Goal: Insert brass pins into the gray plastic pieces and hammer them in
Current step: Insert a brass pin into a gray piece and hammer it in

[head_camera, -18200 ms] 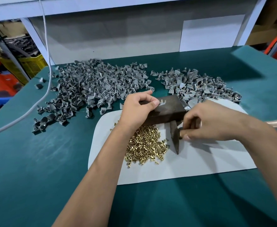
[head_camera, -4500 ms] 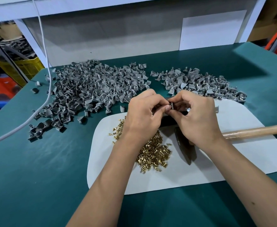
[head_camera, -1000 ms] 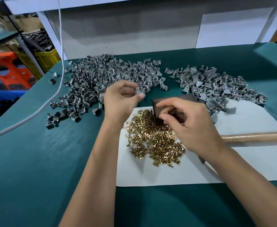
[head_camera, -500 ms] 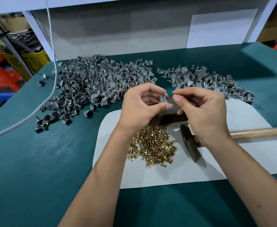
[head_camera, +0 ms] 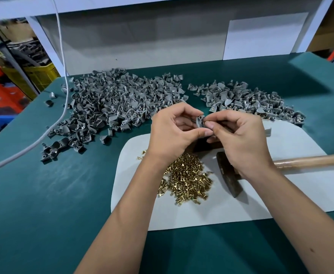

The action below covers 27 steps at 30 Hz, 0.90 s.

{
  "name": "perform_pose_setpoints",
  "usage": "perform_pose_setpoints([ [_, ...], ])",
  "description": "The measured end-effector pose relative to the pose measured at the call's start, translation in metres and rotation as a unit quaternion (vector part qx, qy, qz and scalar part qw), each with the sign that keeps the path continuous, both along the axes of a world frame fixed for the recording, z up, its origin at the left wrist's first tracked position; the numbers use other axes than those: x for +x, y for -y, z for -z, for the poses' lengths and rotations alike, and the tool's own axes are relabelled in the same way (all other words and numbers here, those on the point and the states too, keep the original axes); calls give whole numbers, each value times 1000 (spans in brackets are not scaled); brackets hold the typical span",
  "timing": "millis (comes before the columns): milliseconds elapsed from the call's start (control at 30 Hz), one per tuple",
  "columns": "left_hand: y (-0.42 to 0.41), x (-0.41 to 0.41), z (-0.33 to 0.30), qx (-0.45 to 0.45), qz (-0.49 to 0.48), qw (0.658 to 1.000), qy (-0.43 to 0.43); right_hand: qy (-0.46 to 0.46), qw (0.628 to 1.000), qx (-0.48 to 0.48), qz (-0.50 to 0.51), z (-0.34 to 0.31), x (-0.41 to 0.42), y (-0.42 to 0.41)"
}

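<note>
Gray plastic piece (head_camera: 200, 121) sits pinched between my left hand (head_camera: 174, 133) and right hand (head_camera: 239, 135), above the brass pins (head_camera: 185, 178) (any pin at my fingertips is hidden); hammer (head_camera: 229, 175) lies beside them.

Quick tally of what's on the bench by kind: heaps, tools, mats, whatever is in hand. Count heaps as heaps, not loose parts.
Heaps of gray plastic pieces: 2, large and smaller
Heaps of brass pins: 1
Hammers: 1
White mats: 1
Dark blocks, mostly hidden: 1
Gray pieces in hand: 1, pinched by left hand and right hand
Total: 7
</note>
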<state>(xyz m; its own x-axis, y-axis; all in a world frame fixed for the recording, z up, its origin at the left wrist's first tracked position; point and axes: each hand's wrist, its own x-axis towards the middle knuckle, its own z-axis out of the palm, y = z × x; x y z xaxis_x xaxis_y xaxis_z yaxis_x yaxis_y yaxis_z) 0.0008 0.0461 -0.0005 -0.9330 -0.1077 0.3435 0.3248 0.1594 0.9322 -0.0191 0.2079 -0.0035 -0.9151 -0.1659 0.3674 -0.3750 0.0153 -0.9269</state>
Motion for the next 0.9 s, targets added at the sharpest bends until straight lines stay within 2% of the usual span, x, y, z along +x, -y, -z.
perform_pose_setpoints([
  [233,-3,-1,1,36,31,999,15,12,999,16,28,1,-3,-2],
  [667,12,-2,1,162,104,981,32,-52,992,112,-20,-8,1,-5],
  [900,14,-1,-1,121,88,988,21,-29,989,131,-62,-12,1,-9],
])
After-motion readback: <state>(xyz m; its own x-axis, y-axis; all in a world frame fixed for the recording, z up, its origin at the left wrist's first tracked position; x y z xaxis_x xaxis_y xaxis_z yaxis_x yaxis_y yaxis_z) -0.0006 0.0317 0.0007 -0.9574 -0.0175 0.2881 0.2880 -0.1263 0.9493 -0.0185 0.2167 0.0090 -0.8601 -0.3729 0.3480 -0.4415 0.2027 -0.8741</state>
